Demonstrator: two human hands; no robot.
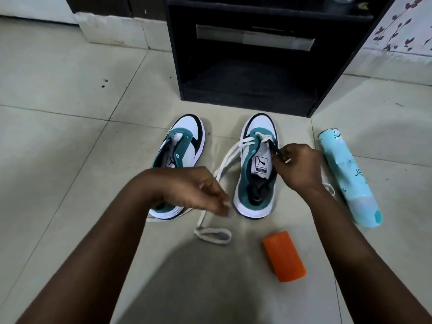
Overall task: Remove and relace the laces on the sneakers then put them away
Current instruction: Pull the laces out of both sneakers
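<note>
Two white, teal and black sneakers stand side by side on the floor, toes pointing away from me. The left sneaker point(184, 139) has bare eyelets. The right sneaker point(257, 160) has a white lace point(230, 155) crossed through its front eyelets only. My right hand point(297, 167) pinches one lace tip at the shoe's right eyelet row. My left hand point(196, 190) pinches the other strand, which runs from the shoe down to a loose loop point(214, 235) on the floor. Another white lace end point(328, 187) shows behind my right wrist.
A black cabinet point(245, 99) with an open lower shelf stands just beyond the sneakers. A light blue spray can point(346, 176) lies on the floor to the right. An orange cap-like object point(284, 256) lies near me. Pale floor tiles surround everything.
</note>
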